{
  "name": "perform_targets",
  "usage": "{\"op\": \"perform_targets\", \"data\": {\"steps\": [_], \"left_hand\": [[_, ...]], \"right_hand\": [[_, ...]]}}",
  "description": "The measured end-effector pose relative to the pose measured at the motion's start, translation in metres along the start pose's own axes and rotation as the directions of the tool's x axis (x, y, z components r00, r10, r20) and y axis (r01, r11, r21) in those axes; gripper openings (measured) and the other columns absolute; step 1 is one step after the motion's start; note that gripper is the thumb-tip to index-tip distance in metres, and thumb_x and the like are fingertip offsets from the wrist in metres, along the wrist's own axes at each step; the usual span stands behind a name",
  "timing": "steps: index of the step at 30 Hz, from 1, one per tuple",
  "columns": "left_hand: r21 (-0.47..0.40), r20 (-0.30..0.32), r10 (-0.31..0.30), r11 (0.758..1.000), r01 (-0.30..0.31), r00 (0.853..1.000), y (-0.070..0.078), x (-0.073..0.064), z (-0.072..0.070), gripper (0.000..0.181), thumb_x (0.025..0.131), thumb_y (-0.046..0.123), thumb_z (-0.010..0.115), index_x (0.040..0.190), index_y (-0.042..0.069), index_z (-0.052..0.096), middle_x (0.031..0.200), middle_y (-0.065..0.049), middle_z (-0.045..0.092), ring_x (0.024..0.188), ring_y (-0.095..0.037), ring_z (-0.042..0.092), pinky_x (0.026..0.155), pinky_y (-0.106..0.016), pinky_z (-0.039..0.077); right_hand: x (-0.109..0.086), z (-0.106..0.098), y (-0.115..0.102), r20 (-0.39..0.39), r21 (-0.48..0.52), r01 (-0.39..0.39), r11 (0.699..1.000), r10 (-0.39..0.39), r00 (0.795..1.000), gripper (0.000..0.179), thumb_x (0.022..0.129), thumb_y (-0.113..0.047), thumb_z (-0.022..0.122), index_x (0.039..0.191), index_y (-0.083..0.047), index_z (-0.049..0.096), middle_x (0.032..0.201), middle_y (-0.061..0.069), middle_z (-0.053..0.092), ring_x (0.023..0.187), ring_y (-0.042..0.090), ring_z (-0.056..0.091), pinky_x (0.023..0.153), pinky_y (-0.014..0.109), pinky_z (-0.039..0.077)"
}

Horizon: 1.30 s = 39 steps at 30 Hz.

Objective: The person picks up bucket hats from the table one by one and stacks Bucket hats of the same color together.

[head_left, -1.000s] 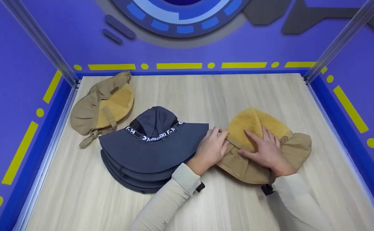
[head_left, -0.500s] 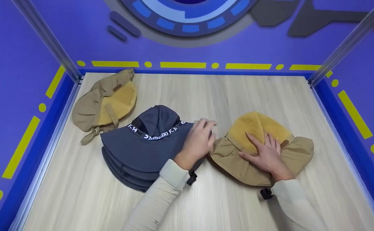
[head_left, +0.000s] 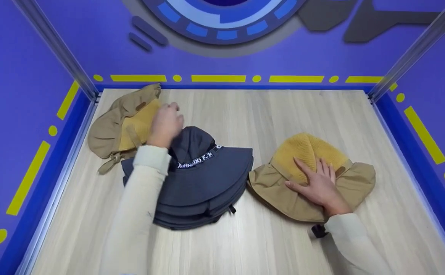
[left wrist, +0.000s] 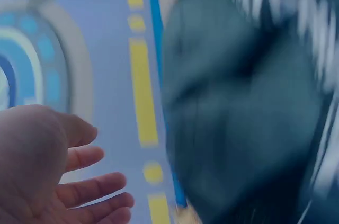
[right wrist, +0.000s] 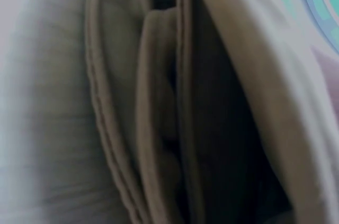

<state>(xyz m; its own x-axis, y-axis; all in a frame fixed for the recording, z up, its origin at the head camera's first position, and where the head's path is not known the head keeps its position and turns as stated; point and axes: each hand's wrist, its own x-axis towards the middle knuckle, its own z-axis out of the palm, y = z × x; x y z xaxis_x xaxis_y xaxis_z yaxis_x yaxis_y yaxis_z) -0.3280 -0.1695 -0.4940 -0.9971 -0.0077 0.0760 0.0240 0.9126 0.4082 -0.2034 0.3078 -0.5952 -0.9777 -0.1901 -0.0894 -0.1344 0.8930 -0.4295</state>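
My left hand is over the right side of a tan hat with a yellow corduroy crown, at the back left; whether it touches the hat I cannot tell. In the left wrist view its fingers are spread and loosely bent, with nothing in them. My right hand lies with spread fingers on a second tan and yellow hat at the right. Layered tan brims fill the right wrist view. Between the hands sits a stack of dark grey bucket hats with a lettered band.
Everything lies on a pale wood-grain table. Blue panels with yellow dashes stand at the back and both sides, joined by metal posts. A tie cord hangs from the left tan hat.
My left hand has left the brim of the right tan hat and moved left across the dark hats to the back-left hat. The right hand has stayed on its hat.
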Motion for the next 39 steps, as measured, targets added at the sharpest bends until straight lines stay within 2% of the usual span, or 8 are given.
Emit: {"op": "perform_targets", "data": {"steps": [5,7,12,15,26,32,36,39], "left_hand": [[0.094,0.150,-0.159,0.985,0.146,0.976,-0.030,0.012,-0.013,0.036,0.099,0.021,0.051,0.125,-0.001,0.060,0.128,-0.025,0.061,0.121,-0.042,0.059,0.098,-0.057,0.050],[0.147,0.212,-0.239,0.967,0.210,0.948,-0.038,0.012,-0.015,0.041,0.100,0.029,0.053,0.128,0.001,0.059,0.133,-0.025,0.059,0.124,-0.044,0.057,0.098,-0.060,0.050],[0.249,0.323,-0.407,0.908,0.338,0.854,-0.053,0.010,-0.016,0.072,0.100,0.047,0.057,0.153,0.001,0.038,0.152,-0.035,0.037,0.138,-0.055,0.038,0.106,-0.068,0.040],[0.254,0.341,-0.440,0.894,0.369,0.831,-0.061,0.009,-0.015,0.085,0.099,0.047,0.060,0.158,-0.003,0.023,0.155,-0.041,0.025,0.141,-0.060,0.029,0.112,-0.068,0.035],[0.234,0.354,-0.419,0.905,0.354,0.836,-0.075,0.007,-0.010,0.096,0.095,0.043,0.066,0.161,0.000,0.009,0.159,-0.039,0.004,0.143,-0.065,0.014,0.114,-0.074,0.025],[0.237,0.338,-0.434,0.898,0.371,0.835,-0.086,0.015,-0.002,0.063,0.103,0.020,0.047,0.156,-0.007,0.026,0.157,-0.042,0.013,0.141,-0.068,0.014,0.109,-0.080,0.025],[0.154,0.247,-0.429,0.903,0.402,0.869,-0.087,0.018,-0.002,0.048,0.104,0.007,0.033,0.147,-0.014,0.037,0.149,-0.043,0.028,0.136,-0.069,0.023,0.107,-0.078,0.029],[0.090,0.173,-0.418,0.908,0.409,0.892,-0.087,0.019,-0.006,0.047,0.106,0.005,0.025,0.147,-0.015,0.033,0.144,-0.044,0.035,0.132,-0.067,0.032,0.107,-0.073,0.033]], "right_hand": [[-0.003,0.002,0.001,0.003,0.011,-0.008,1.000,0.008,1.000,0.091,0.085,-0.072,0.067,0.160,-0.031,0.036,0.165,0.039,0.008,0.154,0.056,0.001,0.120,0.071,-0.006],[-0.004,0.003,0.001,0.004,0.012,-0.009,1.000,0.009,1.000,0.091,0.085,-0.072,0.067,0.160,-0.031,0.036,0.165,0.039,0.008,0.154,0.056,0.001,0.120,0.071,-0.006],[-0.003,0.005,0.000,0.001,0.015,-0.005,1.000,0.005,1.000,0.091,0.085,-0.072,0.067,0.160,-0.032,0.036,0.165,0.038,0.007,0.154,0.055,0.001,0.120,0.071,-0.006],[-0.003,0.005,-0.001,-0.002,0.021,-0.005,1.000,0.005,1.000,0.091,0.084,-0.072,0.067,0.160,-0.032,0.036,0.166,0.037,0.007,0.155,0.054,0.000,0.120,0.071,-0.006],[-0.002,0.001,-0.004,0.009,0.009,-0.010,1.000,0.010,1.000,0.091,0.084,-0.074,0.066,0.160,-0.033,0.036,0.166,0.036,0.006,0.155,0.053,0.000,0.120,0.071,-0.006],[-0.001,0.001,-0.006,-0.002,0.011,-0.006,1.000,0.006,1.000,0.089,0.084,-0.073,0.066,0.159,-0.033,0.038,0.166,0.036,0.009,0.155,0.052,0.001,0.121,0.070,-0.005],[-0.002,0.000,-0.006,-0.013,0.016,-0.007,1.000,0.007,1.000,0.088,0.085,-0.071,0.068,0.159,-0.032,0.039,0.165,0.036,0.012,0.155,0.052,0.002,0.121,0.070,-0.004],[-0.003,-0.002,-0.004,-0.023,0.010,-0.011,1.000,0.011,1.000,0.088,0.085,-0.071,0.068,0.158,-0.032,0.039,0.165,0.036,0.012,0.155,0.052,0.003,0.121,0.070,-0.003]]}}
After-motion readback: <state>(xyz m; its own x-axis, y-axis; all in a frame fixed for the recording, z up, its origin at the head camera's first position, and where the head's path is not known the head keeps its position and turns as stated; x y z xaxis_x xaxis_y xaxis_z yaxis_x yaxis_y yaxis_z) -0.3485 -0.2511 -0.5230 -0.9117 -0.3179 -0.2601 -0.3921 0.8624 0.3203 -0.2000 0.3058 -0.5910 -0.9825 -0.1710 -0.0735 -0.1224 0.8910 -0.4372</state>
